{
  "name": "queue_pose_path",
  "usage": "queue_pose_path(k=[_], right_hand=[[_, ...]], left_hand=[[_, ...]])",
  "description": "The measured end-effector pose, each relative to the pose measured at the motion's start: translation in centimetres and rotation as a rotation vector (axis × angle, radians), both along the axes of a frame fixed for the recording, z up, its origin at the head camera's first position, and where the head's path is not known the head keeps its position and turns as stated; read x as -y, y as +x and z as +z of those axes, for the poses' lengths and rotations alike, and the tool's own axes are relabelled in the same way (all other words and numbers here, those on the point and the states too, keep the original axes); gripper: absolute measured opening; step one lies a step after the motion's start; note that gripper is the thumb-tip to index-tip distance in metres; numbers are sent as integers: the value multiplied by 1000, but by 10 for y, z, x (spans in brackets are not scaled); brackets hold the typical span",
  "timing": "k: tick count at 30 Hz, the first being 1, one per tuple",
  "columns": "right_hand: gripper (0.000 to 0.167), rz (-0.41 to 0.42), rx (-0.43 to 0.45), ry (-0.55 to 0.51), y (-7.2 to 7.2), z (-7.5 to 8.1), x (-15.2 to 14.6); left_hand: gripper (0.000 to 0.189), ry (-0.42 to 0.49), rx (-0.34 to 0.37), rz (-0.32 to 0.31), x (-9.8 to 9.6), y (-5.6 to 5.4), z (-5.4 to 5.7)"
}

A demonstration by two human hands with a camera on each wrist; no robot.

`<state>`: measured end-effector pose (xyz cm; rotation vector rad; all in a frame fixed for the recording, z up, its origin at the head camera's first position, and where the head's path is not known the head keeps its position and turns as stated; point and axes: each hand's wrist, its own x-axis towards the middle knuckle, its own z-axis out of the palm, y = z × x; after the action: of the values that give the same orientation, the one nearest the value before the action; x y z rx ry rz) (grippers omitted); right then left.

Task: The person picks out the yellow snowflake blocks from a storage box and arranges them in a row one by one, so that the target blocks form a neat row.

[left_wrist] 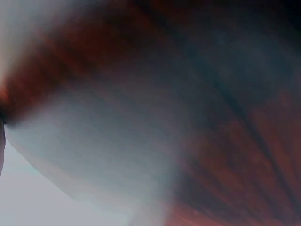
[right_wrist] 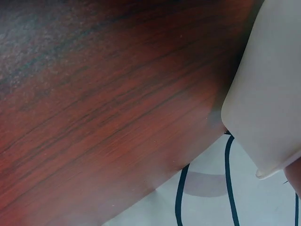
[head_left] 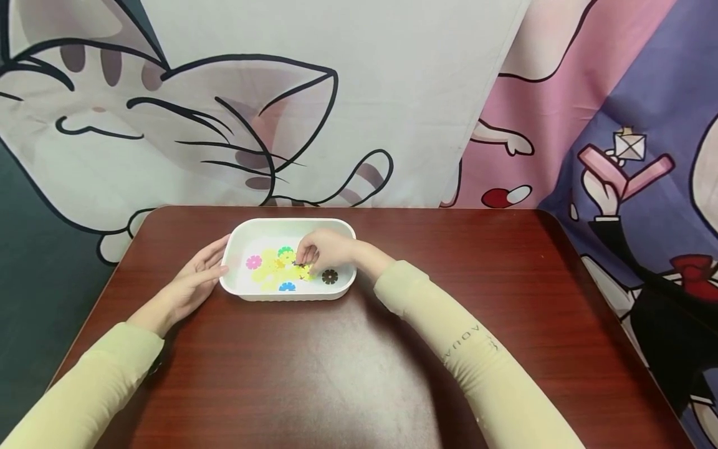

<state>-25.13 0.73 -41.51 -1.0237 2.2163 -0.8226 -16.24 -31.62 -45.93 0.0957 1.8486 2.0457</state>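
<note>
A white tray (head_left: 291, 297) stands on the table, holding flower-shaped plastic discs with notched edges. Most are yellow (head_left: 269, 272); there are also a pink disc (head_left: 253, 262), a green disc (head_left: 285, 252), a blue disc (head_left: 287, 287) and a dark brown disc (head_left: 330, 276). My left hand (head_left: 193, 280) rests against the tray's left end, fingers fairly straight and thumb at the rim. Over the tray's right half, my right hand (head_left: 327, 249) has curled fingers and pinches a small flower-shaped disc, mostly hidden by the fingertips. The left wrist view is badly blurred.
The dark red-brown wooden table (head_left: 370, 362) extends to the front and right of the tray. Behind its far edge hangs a cloth with a cartoon cat (head_left: 224, 137), beside pink and purple printed cloth (head_left: 561, 112). The right wrist view shows the tray's outer wall (right_wrist: 268, 94).
</note>
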Motion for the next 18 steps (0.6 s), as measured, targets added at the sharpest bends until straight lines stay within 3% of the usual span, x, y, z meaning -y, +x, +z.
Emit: queue_pose_path(k=[18], right_hand=[[21, 4, -153, 131, 4, -10, 8]], left_hand=[[79, -21, 18, 32, 0, 1, 0]])
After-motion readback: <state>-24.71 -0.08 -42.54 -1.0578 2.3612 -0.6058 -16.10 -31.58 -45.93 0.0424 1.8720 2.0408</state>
